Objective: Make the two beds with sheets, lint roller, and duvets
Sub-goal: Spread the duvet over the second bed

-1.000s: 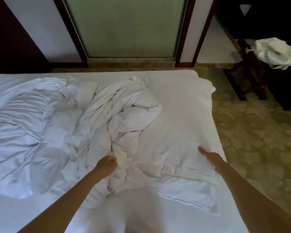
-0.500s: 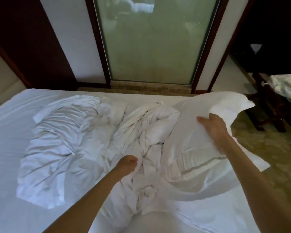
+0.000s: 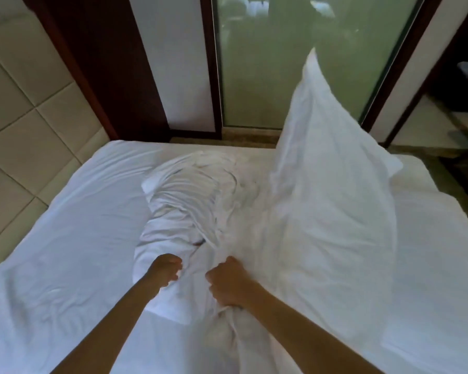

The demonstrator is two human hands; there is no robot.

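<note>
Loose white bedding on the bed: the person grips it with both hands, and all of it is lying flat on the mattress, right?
Not quite. The left hand and right hand do both grip the loose white bedding, but not all of it lies flat on the bed. The head view shows its right part billowing up in the air in front of the glass door.
</note>
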